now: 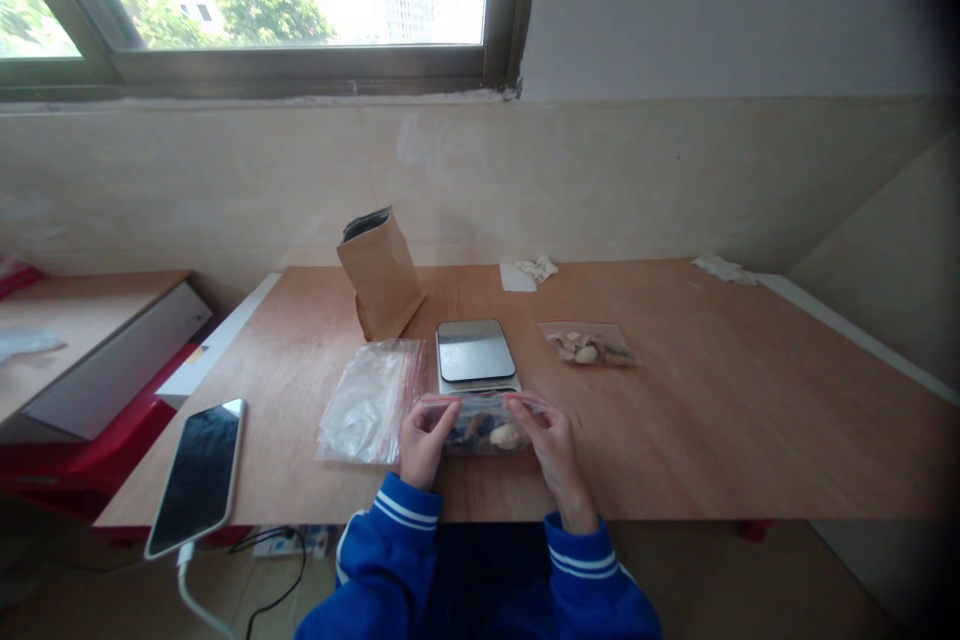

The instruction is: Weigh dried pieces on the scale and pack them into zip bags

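Observation:
A clear zip bag point(484, 435) with a pale lump and darker pieces inside is held between my two hands, in front of the scale. My left hand point(425, 435) pinches the left end of its red-lined top edge. At the other end, my right hand point(546, 435) pinches the same edge between thumb and fingers. Just beyond the bag sits a small kitchen scale point(475, 352) with a bare metal plate; its front part is partly covered by the bag. What the dark pieces are I cannot make out.
Left of the scale lies a stack of clear zip bags point(371, 405); behind it stands an open brown paper bag point(381, 275). A filled zip bag point(589, 346) rests to the right. A phone point(199, 475) with a cable overhangs the front left edge. Crumpled paper point(536, 268) lies at the back.

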`<state>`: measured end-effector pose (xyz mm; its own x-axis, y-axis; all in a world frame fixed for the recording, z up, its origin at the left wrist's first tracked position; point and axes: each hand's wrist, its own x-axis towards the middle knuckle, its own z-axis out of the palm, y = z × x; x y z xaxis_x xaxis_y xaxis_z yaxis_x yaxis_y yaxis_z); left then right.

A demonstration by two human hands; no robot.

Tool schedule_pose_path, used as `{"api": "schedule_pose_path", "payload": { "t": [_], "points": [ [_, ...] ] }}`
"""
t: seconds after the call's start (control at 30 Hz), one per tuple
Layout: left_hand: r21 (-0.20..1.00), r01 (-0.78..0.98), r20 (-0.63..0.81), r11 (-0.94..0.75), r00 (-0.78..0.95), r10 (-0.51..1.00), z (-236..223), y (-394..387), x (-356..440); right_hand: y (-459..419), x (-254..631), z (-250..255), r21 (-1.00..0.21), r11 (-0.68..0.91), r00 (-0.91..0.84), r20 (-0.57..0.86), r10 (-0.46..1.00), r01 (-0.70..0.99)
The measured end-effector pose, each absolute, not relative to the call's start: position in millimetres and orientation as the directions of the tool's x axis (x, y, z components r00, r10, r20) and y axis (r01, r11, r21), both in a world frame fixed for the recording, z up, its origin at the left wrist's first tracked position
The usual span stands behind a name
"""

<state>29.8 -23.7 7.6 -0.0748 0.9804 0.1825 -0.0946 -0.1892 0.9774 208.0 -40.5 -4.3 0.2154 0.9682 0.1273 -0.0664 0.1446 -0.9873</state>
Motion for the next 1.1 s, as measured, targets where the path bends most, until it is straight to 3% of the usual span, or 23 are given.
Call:
{"api": "schedule_pose_path", "payload": {
  "t": [0.2,0.33,0.8,0.93,1.1],
  "points": [
    [0.985,-0.117,0.126,-0.127,-0.014,0.992,15,-25,33,-42,204,-3,-0.985,0.08,0.137,0.059,0.989,-0.155],
    [0.99,-0.119,0.077,-0.072,0.04,0.996,17,-26,34,-43,201,2,-0.989,0.085,0.158,0.066,0.985,-0.12],
    [0.992,-0.058,0.111,-0.114,-0.047,0.993,19,-28,34,-44,195,4,-0.98,0.197,0.214,0.201,0.956,0.043],
    [0.995,-0.048,0.086,-0.09,-0.071,0.994,17,-28,33,-43,193,4,-0.98,0.197,0.22,0.199,0.955,0.033],
    [0.991,-0.078,0.115,-0.113,0.019,0.993,20,-28,33,-45,200,6,-0.987,0.162,0.161,0.159,0.974,-0.005]
  ]
}}
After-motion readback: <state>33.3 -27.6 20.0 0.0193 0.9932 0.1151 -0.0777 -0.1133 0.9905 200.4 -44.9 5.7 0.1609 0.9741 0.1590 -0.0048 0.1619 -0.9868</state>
